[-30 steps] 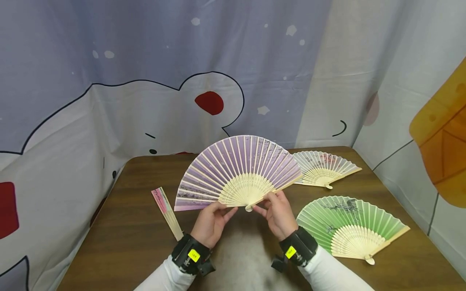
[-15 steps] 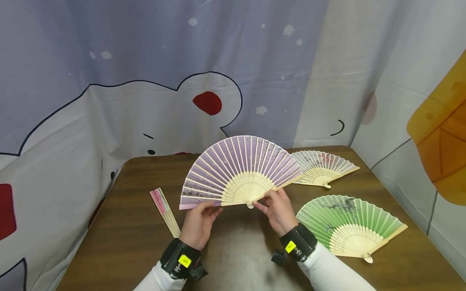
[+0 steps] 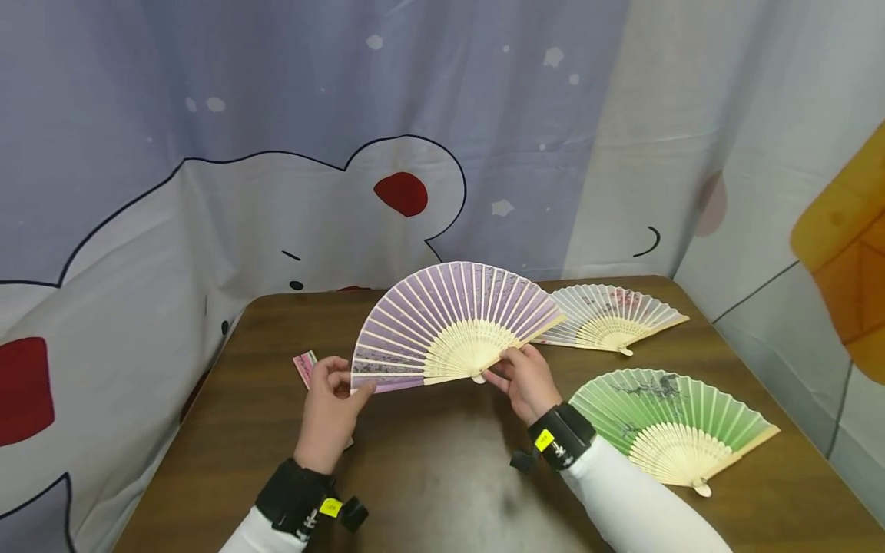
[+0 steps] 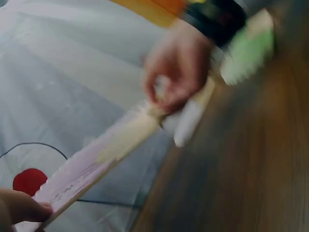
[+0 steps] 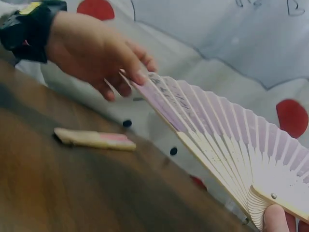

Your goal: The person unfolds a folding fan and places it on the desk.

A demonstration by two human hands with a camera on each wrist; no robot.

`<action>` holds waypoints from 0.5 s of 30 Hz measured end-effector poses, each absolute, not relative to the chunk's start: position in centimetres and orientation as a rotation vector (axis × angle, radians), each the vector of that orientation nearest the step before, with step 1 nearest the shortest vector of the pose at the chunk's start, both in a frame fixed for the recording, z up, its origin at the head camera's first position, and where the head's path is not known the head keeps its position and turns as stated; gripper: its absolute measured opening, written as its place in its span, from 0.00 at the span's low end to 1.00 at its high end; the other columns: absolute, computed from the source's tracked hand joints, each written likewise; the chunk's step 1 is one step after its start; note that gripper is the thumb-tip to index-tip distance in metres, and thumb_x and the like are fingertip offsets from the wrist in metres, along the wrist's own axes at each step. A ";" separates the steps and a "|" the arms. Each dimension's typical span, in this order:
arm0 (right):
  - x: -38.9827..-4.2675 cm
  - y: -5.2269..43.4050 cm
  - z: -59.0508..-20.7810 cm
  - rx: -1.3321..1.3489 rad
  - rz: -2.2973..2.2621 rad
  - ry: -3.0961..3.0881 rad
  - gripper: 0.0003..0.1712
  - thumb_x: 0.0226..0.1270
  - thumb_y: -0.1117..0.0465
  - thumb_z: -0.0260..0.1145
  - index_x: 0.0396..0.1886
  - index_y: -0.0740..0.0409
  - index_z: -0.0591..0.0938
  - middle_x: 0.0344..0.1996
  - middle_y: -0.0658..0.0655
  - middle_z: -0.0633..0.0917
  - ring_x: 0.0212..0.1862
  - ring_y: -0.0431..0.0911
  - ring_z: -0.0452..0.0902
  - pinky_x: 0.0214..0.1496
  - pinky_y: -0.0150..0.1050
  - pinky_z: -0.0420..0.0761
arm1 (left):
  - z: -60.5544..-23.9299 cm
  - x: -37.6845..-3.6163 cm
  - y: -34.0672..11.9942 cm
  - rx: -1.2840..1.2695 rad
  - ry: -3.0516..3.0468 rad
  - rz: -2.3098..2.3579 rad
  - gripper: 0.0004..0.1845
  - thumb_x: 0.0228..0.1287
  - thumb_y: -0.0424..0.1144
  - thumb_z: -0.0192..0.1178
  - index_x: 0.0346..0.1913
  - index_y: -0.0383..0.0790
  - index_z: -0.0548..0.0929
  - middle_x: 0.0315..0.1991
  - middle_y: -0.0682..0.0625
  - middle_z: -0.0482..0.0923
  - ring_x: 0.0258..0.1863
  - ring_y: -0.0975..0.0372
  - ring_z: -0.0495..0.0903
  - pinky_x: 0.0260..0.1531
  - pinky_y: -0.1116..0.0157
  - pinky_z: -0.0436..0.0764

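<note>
Two hands hold the spread purple fan: right hand pinches its pivot; left hand pinches its outer left rib.

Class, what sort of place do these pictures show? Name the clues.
Probably a makeshift recording corner, not a lived-in room: a brown wooden table hemmed in by hung cartoon-print cloth sheets, with a green paper folding fan laid out.

You see a purple fan with pale cream ribs, a green fan bearing a dark branch print, a white fan with pink marks, a pink-and-cream closed fan, and a dark brown wood-grain worktop.
</note>
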State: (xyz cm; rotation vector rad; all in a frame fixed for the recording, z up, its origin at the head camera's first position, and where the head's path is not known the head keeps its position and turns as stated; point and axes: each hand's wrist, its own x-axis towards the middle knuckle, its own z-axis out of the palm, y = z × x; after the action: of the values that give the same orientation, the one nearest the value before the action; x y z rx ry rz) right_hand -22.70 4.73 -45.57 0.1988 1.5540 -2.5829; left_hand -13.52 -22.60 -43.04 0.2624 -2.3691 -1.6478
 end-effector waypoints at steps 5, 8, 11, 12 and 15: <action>-25.0 4.1 -45.6 0.246 -2.537 1.599 0.03 0.67 0.72 0.51 0.39 0.64 0.68 0.36 0.58 0.76 0.32 0.46 0.78 0.41 0.42 0.86 | -43.6 -14.0 -23.0 0.153 -2.689 -1.182 0.09 0.67 0.45 0.64 0.44 0.45 0.80 0.36 0.47 0.75 0.35 0.56 0.72 0.35 0.61 0.72; -26.4 3.8 -45.8 0.262 -2.479 1.633 0.06 0.68 0.72 0.52 0.43 0.67 0.70 0.36 0.59 0.76 0.31 0.45 0.78 0.41 0.41 0.87 | -44.0 -14.5 -22.9 0.095 -2.797 -1.028 0.08 0.66 0.48 0.64 0.43 0.49 0.85 0.39 0.49 0.78 0.36 0.56 0.75 0.39 0.57 0.75; -27.6 3.5 -46.2 0.299 -2.414 1.667 0.08 0.69 0.72 0.53 0.46 0.68 0.70 0.35 0.59 0.75 0.31 0.45 0.78 0.40 0.40 0.87 | -44.4 -15.1 -22.8 0.051 -2.892 -0.935 0.10 0.66 0.49 0.64 0.46 0.51 0.87 0.42 0.49 0.81 0.41 0.54 0.79 0.43 0.52 0.76; -28.0 3.5 -46.3 0.317 -2.401 1.671 0.08 0.69 0.72 0.54 0.46 0.67 0.70 0.35 0.59 0.75 0.31 0.45 0.78 0.40 0.40 0.87 | -44.5 -15.3 -22.8 0.038 -2.921 -0.908 0.10 0.66 0.49 0.64 0.46 0.51 0.88 0.42 0.49 0.82 0.43 0.53 0.79 0.43 0.50 0.75; -28.9 3.2 -46.9 0.371 -2.383 1.677 0.06 0.70 0.72 0.54 0.45 0.67 0.70 0.36 0.59 0.74 0.31 0.46 0.78 0.39 0.40 0.86 | -44.9 -16.2 -22.9 0.016 -2.995 -0.830 0.11 0.67 0.49 0.63 0.48 0.52 0.88 0.44 0.49 0.84 0.46 0.49 0.80 0.42 0.48 0.74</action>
State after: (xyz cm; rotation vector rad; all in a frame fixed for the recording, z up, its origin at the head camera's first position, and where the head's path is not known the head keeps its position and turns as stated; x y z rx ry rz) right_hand -28.91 3.18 -46.88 0.3707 1.6767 -2.3827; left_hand -16.16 -22.87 -44.92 0.0164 -2.9952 -0.8300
